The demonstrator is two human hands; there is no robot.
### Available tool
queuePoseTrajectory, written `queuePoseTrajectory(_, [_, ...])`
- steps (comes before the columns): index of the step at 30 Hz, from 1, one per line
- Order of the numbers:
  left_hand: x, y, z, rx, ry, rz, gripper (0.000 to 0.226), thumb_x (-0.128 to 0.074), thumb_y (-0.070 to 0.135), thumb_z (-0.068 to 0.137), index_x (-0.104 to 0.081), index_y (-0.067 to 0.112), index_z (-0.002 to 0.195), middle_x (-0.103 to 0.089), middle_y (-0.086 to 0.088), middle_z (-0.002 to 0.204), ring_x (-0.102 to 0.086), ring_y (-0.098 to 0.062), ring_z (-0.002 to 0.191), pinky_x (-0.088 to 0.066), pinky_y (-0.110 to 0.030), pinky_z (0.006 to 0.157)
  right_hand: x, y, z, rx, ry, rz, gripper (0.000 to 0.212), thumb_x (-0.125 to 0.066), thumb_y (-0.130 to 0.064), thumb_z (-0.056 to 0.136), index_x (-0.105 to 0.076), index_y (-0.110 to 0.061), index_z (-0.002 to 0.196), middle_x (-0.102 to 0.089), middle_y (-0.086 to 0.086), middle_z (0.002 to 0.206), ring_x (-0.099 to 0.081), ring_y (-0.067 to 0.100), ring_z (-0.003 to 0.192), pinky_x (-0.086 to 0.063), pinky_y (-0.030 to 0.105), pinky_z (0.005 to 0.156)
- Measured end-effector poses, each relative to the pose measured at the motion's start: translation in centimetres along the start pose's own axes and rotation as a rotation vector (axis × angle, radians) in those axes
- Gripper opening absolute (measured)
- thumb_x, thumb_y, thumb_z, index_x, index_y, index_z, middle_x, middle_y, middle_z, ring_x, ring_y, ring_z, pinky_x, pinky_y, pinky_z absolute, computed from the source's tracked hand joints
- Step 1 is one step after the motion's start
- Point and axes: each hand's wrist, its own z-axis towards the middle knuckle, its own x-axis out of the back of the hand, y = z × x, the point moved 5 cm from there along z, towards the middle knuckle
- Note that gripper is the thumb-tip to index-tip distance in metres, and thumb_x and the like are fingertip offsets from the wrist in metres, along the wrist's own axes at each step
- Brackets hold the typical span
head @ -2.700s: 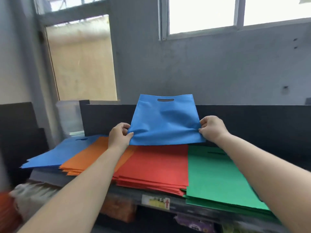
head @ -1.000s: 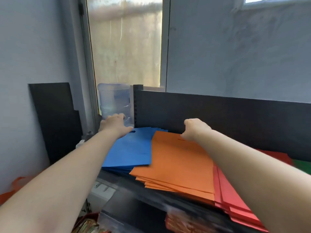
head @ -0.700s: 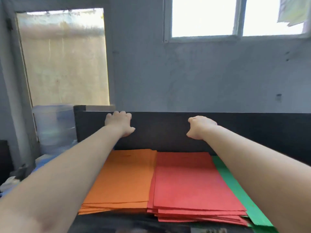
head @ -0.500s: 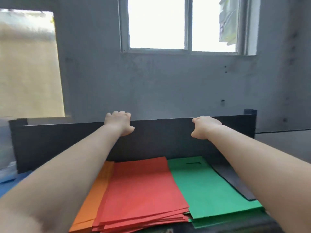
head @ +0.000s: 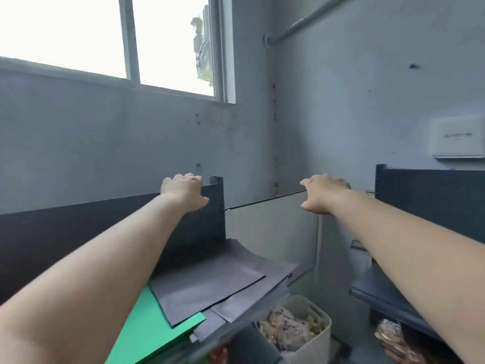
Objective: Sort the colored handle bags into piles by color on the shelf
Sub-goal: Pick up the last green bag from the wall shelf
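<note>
Both my arms reach forward and hold nothing. My left hand [head: 183, 190] hovers in front of the top edge of the dark back panel [head: 78, 232] of the shelf, fingers loosely curled. My right hand [head: 321, 193] hangs in the air over the gap to the right of the shelf, fingers loosely curled too. Below my left arm a pile of dark grey bags [head: 210, 282] lies at the shelf's right end, overlapping a pile of green bags [head: 147, 329]. The other colored piles are out of view.
A dark upright post [head: 217, 203] ends the shelf. A pale panel [head: 270, 227] stands behind the gap. A beige bin [head: 299, 329] full of packets sits on the floor. A second dark shelf [head: 430, 206] stands at the right. Grey walls meet in the corner.
The blue bag I held has been laid on the blue pile at the left. Since then the view has swung right past orange, red and green piles to the grey pile; both hands are empty.
</note>
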Motion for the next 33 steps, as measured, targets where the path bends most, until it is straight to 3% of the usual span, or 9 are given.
queuePoseTrajectory(6, [-3.0,18.6,4.3,-0.213,0.004,-0.117,0.044,-0.050,0.036,0.090,-0.047,0.023,0.132,-0.048,0.001,0.135,-0.043,-0.021,0.126,-0.033,-0.033,0.096,-3.8,15.4,-1.0,-0.185,-0.050,-0.072,0.049,-0.050,-0.024,0.089,-0.043,-0.021,0.137,-0.049,0.007,0.135,-0.041,0.028,0.127,-0.038,0.037,0.097])
queuePoseTrajectory(13, [-7.1,36.3,7.2,-0.466,-0.004,-0.240,0.045,-0.053,0.038,0.089,-0.049,0.022,0.130,-0.048,0.001,0.137,-0.043,-0.022,0.127,-0.034,-0.033,0.098,-10.0,28.2,-1.3,-0.374,-0.135,-0.123,0.049,-0.050,-0.030,0.091,-0.042,-0.021,0.138,-0.047,0.004,0.137,-0.040,0.027,0.128,-0.038,0.039,0.096])
queuePoseTrajectory(21, [-12.7,51.6,13.0,-0.685,-0.089,-0.309,0.043,-0.049,0.037,0.091,-0.047,0.021,0.131,-0.049,-0.002,0.134,-0.045,-0.025,0.123,-0.035,-0.036,0.097,-17.3,37.4,2.8,-0.521,-0.238,-0.147,0.045,-0.048,-0.025,0.091,-0.045,-0.019,0.136,-0.050,0.005,0.132,-0.043,0.027,0.123,-0.040,0.038,0.092])
queuePoseTrajectory(26, [-16.6,59.6,16.8,-0.782,-0.165,-0.369,0.042,-0.050,0.036,0.091,-0.048,0.018,0.129,-0.050,-0.002,0.131,-0.050,-0.024,0.117,-0.040,-0.033,0.087,-21.6,42.8,5.6,-0.633,-0.302,-0.118,0.043,-0.048,-0.026,0.092,-0.046,-0.018,0.134,-0.052,0.005,0.130,-0.046,0.027,0.119,-0.040,0.036,0.088])
queuePoseTrajectory(33, [-24.4,69.4,19.0,-0.871,-0.325,-0.407,0.044,-0.050,0.037,0.092,-0.046,0.017,0.131,-0.048,-0.003,0.135,-0.049,-0.025,0.119,-0.041,-0.035,0.090,-30.6,48.4,7.6,-0.756,-0.445,-0.074,0.041,-0.048,-0.031,0.095,-0.048,-0.014,0.133,-0.051,0.007,0.133,-0.047,0.028,0.123,-0.041,0.036,0.096])
